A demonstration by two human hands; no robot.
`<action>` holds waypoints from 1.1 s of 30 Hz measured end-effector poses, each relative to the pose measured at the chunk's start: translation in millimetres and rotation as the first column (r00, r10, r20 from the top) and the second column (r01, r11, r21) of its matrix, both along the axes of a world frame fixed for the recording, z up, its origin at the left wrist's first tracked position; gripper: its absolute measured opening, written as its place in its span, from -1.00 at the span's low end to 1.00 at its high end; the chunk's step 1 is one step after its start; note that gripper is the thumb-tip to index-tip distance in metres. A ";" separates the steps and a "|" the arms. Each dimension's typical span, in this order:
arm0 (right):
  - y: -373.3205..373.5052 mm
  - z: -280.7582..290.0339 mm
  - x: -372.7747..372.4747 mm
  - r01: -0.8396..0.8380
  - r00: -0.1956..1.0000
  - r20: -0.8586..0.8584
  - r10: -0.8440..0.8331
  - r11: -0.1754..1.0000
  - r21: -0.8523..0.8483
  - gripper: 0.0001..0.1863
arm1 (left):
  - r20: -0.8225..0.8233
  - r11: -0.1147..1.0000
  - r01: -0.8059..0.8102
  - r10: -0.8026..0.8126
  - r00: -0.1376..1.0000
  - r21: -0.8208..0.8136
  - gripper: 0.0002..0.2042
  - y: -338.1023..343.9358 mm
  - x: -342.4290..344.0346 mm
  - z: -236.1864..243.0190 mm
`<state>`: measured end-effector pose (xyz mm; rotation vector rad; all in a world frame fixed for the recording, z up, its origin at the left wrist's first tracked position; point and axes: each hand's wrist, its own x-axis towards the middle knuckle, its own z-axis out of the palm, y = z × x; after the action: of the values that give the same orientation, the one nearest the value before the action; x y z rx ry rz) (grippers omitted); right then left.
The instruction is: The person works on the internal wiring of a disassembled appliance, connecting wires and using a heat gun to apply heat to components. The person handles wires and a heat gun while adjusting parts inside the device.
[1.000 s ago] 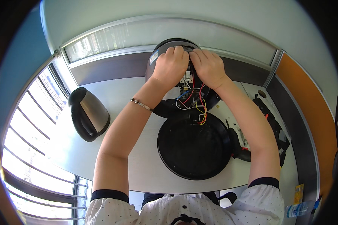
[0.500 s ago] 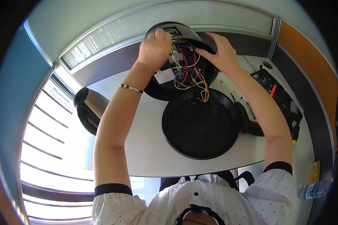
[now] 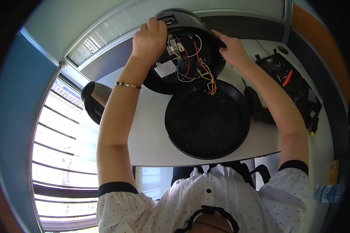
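Note:
At the far side of the table, a round black-and-silver appliance housing (image 3: 155, 83) is tilted up, its open inside toward me. In it are red, white and blue wires and a white plate (image 3: 165, 69). My left hand (image 3: 149, 42) is closed on its upper left edge, beside a dark rectangular panel (image 3: 167, 20). On the right side, my right hand (image 3: 233, 50) grips the rim, thumb on the inside; some fingers are hidden behind. Yellow and red wires (image 3: 210, 83) run from the housing to the edge of a round, shallow black pan (image 3: 208, 124) lying nearer me.
Right of the pan lies a black power screwdriver (image 3: 254, 101), partly behind my right forearm. Beyond it an open black tool case (image 3: 287, 79) holds an orange-handled tool (image 3: 287, 78). A kettle (image 3: 95, 99) stands at the left, and a plastic bottle (image 3: 328, 193) lies at lower right.
My right hand, open beside the housing before, has closed on its right rim. The view has shifted, so the whole table sits somewhat differently in it.

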<state>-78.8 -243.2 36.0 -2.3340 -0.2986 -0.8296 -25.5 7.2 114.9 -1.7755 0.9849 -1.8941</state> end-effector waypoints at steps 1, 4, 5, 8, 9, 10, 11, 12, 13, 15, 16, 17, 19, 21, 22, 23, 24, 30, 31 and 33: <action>-0.7 3.0 -3.9 -0.007 1.000 0.003 0.007 1.000 0.003 -0.33 | -0.003 1.000 -0.003 0.003 1.000 0.000 -0.87 -0.4 -0.8 2.1; -6.6 3.2 0.0 -0.055 0.997 0.055 0.055 0.999 -0.002 -0.33 | -0.015 1.000 -0.023 0.023 1.000 -0.005 -0.87 -2.8 -2.4 9.6; -9.0 1.7 4.4 -0.075 0.994 0.080 0.075 0.997 -0.005 -0.33 | -0.019 1.000 -0.031 0.031 0.999 -0.007 -0.87 -4.2 -2.2 10.9; -9.9 3.7 2.1 -0.099 0.994 0.050 0.098 0.995 0.017 -0.32 | -0.024 0.999 -0.037 0.037 0.999 0.006 -0.87 -4.6 -7.6 16.7; -9.0 5.5 -3.1 -0.089 0.996 0.030 0.089 0.996 0.013 -0.32 | -0.036 0.998 -0.065 0.065 0.997 -0.018 -0.85 -6.0 -9.5 17.3; -9.7 7.3 -1.8 -0.087 0.996 0.025 0.087 0.996 0.001 -0.32 | -0.057 0.998 -0.067 0.066 0.996 -0.017 -0.84 -6.8 -8.0 17.8; -10.2 7.8 -0.3 -0.084 0.996 0.019 0.085 0.996 -0.010 -0.32 | -0.078 0.997 -0.069 0.068 0.995 -0.016 -0.84 -7.2 -6.6 18.4; -10.9 6.5 1.8 -0.091 0.995 0.028 0.091 0.996 -0.004 -0.32 | -0.100 0.997 -0.070 0.068 0.993 -0.015 -0.83 -7.4 -5.2 18.4; -12.3 5.6 3.2 -0.095 0.995 0.039 0.095 0.995 0.001 -0.32 | -0.106 0.998 -0.064 0.062 0.992 -0.014 -0.82 -8.0 -3.4 18.2; -14.8 2.9 5.4 -0.102 0.994 0.051 0.102 0.995 -0.005 -0.32 | -0.118 0.999 -0.051 0.050 0.992 -0.012 -0.81 -8.4 -0.4 16.2; -14.8 3.6 3.5 -0.102 0.994 0.043 0.102 0.995 -0.013 -0.32 | -0.125 0.998 -0.058 0.056 0.991 -0.015 -0.81 -7.5 -2.3 18.0; -14.8 4.7 1.4 -0.102 0.994 0.036 0.103 0.995 -0.022 -0.32 | -0.131 0.998 -0.064 0.062 0.989 -0.018 -0.81 -6.4 -4.5 19.8; -15.9 5.3 0.4 -0.102 0.993 0.049 0.104 0.994 -0.036 -0.31 | -0.130 0.997 -0.070 0.067 0.989 -0.021 -0.81 -6.1 -6.5 22.9; -18.6 7.6 1.1 -0.086 0.996 0.023 0.087 0.995 -0.060 -0.31 | -0.118 0.998 -0.066 0.063 0.991 -0.022 -0.83 -8.8 -5.9 24.1; -17.6 11.6 -3.2 -0.074 0.997 -0.026 0.072 0.995 -0.072 -0.32 | -0.110 0.998 -0.058 0.056 0.992 -0.018 -0.83 -8.0 -7.4 25.4; -16.5 14.3 -7.4 -0.061 0.996 -0.074 0.055 0.995 -0.085 -0.32 | -0.102 0.999 -0.049 0.047 0.994 -0.014 -0.84 -7.5 -8.1 26.5; -15.5 15.0 -11.3 -0.059 0.997 -0.059 0.055 0.995 -0.076 -0.33 | -0.093 0.999 -0.040 0.039 0.995 -0.010 -0.85 -7.0 -8.8 27.8; -6.4 27.8 -40.9 0.069 0.987 -0.139 -0.082 0.993 -0.096 -0.39 | -0.114 0.999 -0.042 0.040 0.993 -0.008 -0.87 -4.8 -6.6 27.5; -4.7 24.8 -46.3 0.098 0.995 -0.025 -0.102 0.990 -0.103 -0.42 | -0.121 0.999 -0.039 0.037 0.992 -0.009 -0.88 -5.2 -7.2 27.6; -1.5 22.4 -57.1 0.119 0.971 0.222 -0.091 0.986 -0.114 -0.50 | -0.135 0.999 -0.034 0.033 0.990 -0.012 -0.88 -5.6 -8.6 28.2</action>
<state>-135.9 -244.7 58.4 -2.3954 -0.3299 -1.1511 -34.1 1.7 143.1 -1.9377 0.9833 -1.7842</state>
